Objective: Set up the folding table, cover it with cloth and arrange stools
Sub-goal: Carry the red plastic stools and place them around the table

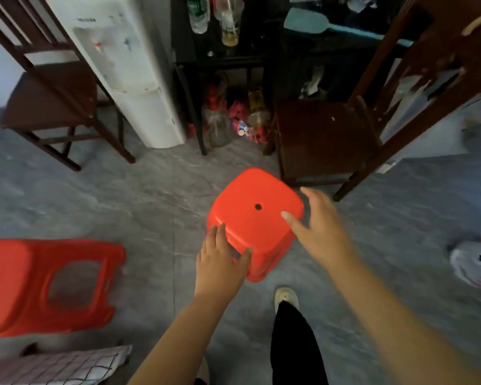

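Head view: left hand [220, 262] lies against the near-left corner of the red stool [247, 195], fingers straight along the seat edge and thumb splayed onto the side wall; no closed grip. Right hand [321, 232] is spread wide at the stool's right edge, forefinger out over the seat; contact cannot be confirmed (frame is blurred there). The stool stands upright on the floor [150, 195], just in front of a dark wooden chair [325, 134]. Judgement: moulded plastic, so light, stiff and smooth, somewhat slippery under flat palms, not fragile. Best hold is the seat rim on two opposite sides, fingers hooked under the lip, or a squeeze on the side walls. A second red stool [14, 287] appears to lie on its side, well apart to the left. A checked cloth [67, 368] shows at the bottom-left corner.
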A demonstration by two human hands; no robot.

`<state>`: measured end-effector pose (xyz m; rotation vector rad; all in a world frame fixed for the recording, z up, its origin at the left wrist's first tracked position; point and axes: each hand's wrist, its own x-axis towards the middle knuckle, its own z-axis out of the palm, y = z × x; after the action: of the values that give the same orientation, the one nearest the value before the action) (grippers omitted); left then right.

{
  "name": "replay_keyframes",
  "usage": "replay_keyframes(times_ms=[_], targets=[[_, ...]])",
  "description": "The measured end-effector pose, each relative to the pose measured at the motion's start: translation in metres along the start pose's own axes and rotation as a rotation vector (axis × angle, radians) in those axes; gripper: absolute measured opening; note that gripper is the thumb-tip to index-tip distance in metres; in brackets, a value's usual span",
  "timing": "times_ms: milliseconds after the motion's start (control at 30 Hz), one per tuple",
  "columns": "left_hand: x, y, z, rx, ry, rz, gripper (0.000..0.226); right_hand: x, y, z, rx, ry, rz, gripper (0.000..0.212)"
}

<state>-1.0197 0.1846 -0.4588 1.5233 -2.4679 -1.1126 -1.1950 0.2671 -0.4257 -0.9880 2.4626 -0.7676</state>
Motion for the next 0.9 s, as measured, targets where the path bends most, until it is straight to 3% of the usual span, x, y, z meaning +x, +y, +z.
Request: replay_keyframes(times_ms=[133,367,600,800,900], targets=[[0.074,0.0,0.07,-0.072,0.016,-0.219,0.084,0.11,0.057,0.041,-0.066,-0.122,-0.021,0.072],[0.169,-0.035,0.177,-0.193,0.12,-0.552,0.098,0.232,0.148,0.142,-0.181,-0.275,-0.049,0.086],[0.227,-0.071,0.241,-0.379,0.18,-0.74,0.128,0.258,0.204,0.226,-0.325,-0.354,0.058,0.127],[0.227,-0.079,0.26,-0.467,0.329,-0.781,0.142,0.267,0.21,0.23,-0.334,-0.353,0.098,0.135],[0.229,-0.08,0.258,-0.498,0.309,-0.814,0.144,0.27,0.206,0.229,-0.339,-0.385,0.144,0.134]])
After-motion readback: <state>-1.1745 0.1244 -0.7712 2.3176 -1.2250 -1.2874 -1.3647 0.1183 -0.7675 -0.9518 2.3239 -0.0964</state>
